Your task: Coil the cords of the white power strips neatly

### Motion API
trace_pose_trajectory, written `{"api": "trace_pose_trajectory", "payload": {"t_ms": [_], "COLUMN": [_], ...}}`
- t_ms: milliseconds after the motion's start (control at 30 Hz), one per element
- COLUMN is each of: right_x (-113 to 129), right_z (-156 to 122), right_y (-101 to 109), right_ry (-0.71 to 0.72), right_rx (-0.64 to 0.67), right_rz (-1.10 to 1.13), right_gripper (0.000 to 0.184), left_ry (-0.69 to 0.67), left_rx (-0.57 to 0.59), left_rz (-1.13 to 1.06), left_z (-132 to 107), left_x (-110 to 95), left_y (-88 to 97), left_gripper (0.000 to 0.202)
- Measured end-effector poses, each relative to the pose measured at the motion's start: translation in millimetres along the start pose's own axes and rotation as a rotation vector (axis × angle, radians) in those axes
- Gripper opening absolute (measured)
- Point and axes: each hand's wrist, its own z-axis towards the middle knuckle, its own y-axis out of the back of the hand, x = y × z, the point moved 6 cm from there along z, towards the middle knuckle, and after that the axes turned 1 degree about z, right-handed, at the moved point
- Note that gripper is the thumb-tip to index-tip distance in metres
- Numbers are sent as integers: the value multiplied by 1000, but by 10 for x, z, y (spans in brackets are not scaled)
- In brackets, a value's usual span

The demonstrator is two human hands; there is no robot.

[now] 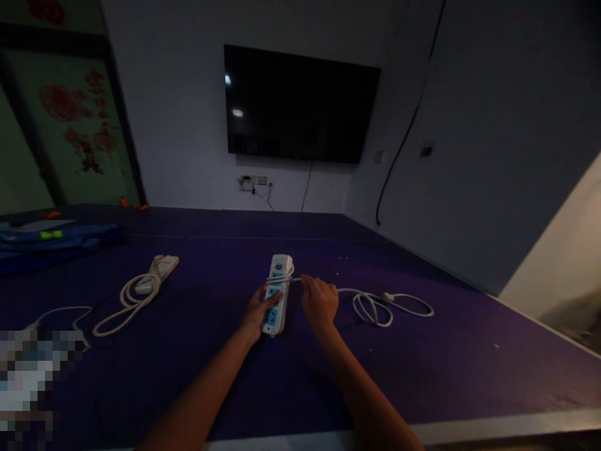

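A white power strip (278, 289) with blue sockets lies lengthwise on the dark purple table (422, 363). My left hand (260, 311) grips its near left side, thumb on top. My right hand (319, 302) is closed on the strip's white cord (375, 305) just right of the strip, and the cord crosses over the strip's far half. The remaining cord trails right in loose loops, ending in a plug (388, 296).
A second power strip (162, 267) with its coiled white cord (131, 300) lies to the left. Blue fabric (56, 241) sits at the far left. A black screen (298, 103) hangs on the wall behind, above a wall outlet (253, 182).
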Motion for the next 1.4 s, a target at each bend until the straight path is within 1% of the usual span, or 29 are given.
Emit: {"api": "trace_pose_trajectory", "payload": {"t_ms": [67,133,200,267,367,433,467,533,600,667,767,867,933,1000,1033,1067,1133,1200,1300,1400], "right_x": [16,32,51,73,66,12,-33,-154,-287,-372,-336,-130,26,128,152,161,146,101,-10,-108], "right_z": [-18,-35,-47,-48,-22,3,14,22,11,-13,-50,-91,-121,-136,-134,-124,-89,-40,31,76], "right_y": [-14,-25,-31,-25,5,28,34,26,-19,-97,-234,-357,-419,-452,-453,-440,-377,-280,-119,23], "right_ry": [6,9,19,39,52,29,6,-57,-117,-121,0,179,265,287,280,269,250,221,127,44], "right_rx": [0,-1,-6,-16,-41,-61,-70,-73,-44,17,139,280,382,456,470,466,414,323,155,6], "right_rz": [6,9,11,13,4,-12,-24,-51,-75,-92,-90,3,98,161,173,177,174,179,184,217], "right_gripper": [22,23,23,23,22,22,22,23,24,27,39,47,44,35,31,27,21,19,18,19], "left_ry": [-82,-166,-239,-295,-322,-260,-199,-49,89,180,238,253,256,255,256,260,284,325,370,360], "left_rx": [-70,-110,-115,-103,-81,-32,24,185,345,436,486,505,517,516,507,493,459,440,439,445], "left_rz": [-13,-12,-10,-20,-41,-70,-113,-269,-468,-608,-648,-625,-620,-617,-614,-612,-602,-572,-480,-369], "left_z": [4,-1,-18,-48,-105,-134,-147,-184,-240,-288,-326,-336,-327,-303,-284,-262,-213,-165,-102,-64], "left_x": [-39,-77,-113,-149,-195,-202,-196,-189,-215,-251,-250,-194,-160,-144,-142,-140,-128,-94,-12,49], "left_y": [39,70,70,38,-41,-99,-134,-206,-259,-269,-274,-298,-304,-282,-259,-231,-170,-121,-75,-50], "left_gripper": [78,102,114,113,101,87,78,61,53,51,48,47,48,49,49,50,51,52,54,54]}}
